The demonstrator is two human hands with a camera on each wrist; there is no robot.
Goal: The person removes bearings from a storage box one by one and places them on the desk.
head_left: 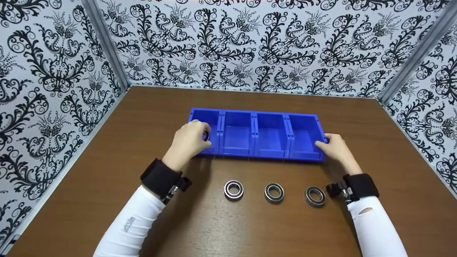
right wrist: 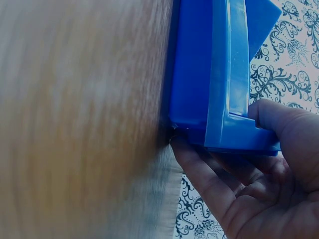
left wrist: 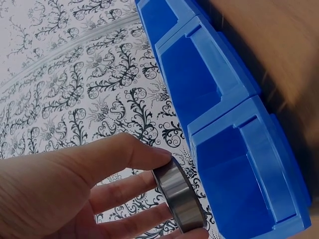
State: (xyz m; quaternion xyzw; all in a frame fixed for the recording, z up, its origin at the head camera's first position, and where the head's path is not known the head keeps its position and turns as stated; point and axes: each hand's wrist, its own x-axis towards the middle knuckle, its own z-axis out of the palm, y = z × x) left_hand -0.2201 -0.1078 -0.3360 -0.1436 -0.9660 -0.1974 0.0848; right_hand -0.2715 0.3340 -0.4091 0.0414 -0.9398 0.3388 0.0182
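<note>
My left hand (head_left: 190, 140) pinches a metal ball bearing (left wrist: 180, 196) between thumb and fingers, over the leftmost compartment of a blue bin (head_left: 237, 141) with several compartments in a row. In the left wrist view the bearing stands on edge beside the compartment's opening. At the bin's right end, my right hand (head_left: 335, 148) grips the side wall, thumb on the inner side and fingers outside and beneath, as the right wrist view shows. Three more bearings lie flat in front of the bin: a left one (head_left: 234, 190), a middle one (head_left: 274, 193) and a right one (head_left: 315, 196).
The bin stands on a brown wooden table (head_left: 150, 117). Behind and to the sides rise panels with black-and-white patterned wallpaper (head_left: 232, 46), joined by grey metal posts (head_left: 107, 43). The right bearing lies close to the right wrist strap (head_left: 361, 185).
</note>
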